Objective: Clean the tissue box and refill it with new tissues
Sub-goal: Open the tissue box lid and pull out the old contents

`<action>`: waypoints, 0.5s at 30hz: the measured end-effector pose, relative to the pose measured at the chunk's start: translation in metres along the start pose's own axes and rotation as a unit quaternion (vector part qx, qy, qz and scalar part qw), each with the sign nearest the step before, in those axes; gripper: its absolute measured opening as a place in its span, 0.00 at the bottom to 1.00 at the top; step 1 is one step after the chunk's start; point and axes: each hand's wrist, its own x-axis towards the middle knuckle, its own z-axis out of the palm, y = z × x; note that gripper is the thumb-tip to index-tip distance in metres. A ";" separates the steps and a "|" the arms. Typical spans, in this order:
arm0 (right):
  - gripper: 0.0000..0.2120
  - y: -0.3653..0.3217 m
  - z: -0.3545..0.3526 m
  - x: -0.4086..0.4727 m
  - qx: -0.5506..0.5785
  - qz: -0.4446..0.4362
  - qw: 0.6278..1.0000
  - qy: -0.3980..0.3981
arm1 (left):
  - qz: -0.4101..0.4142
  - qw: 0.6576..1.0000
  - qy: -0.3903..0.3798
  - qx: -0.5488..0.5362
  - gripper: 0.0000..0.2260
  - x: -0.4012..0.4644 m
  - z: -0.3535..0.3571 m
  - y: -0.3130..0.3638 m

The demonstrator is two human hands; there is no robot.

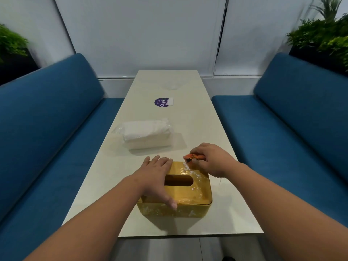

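Note:
A yellow tissue box (188,196) with a dark oval slot sits near the front edge of the table (205,117). White foam spots dot its lid and front wall. My left hand (156,176) lies flat on the left half of the lid, thumb hooked over the front rim. My right hand (211,159) hovers at the box's far right corner, closed on an orange spray nozzle (192,157) pointing down at the lid; the bottle below is mostly hidden. A clear-wrapped pack of white tissues (145,134) lies beyond the box, to the left.
A purple round sticker with a white slip (163,102) is farther up the long pale table. Blue padded benches (56,119) run along both sides. Potted plants (323,36) stand behind the bench backs, and white blinds cover the far wall.

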 end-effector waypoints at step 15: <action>0.17 -0.005 0.018 0.012 -0.027 0.052 0.998 0.001 | -0.003 1.000 0.005 -0.005 0.62 -0.001 -0.001 0.002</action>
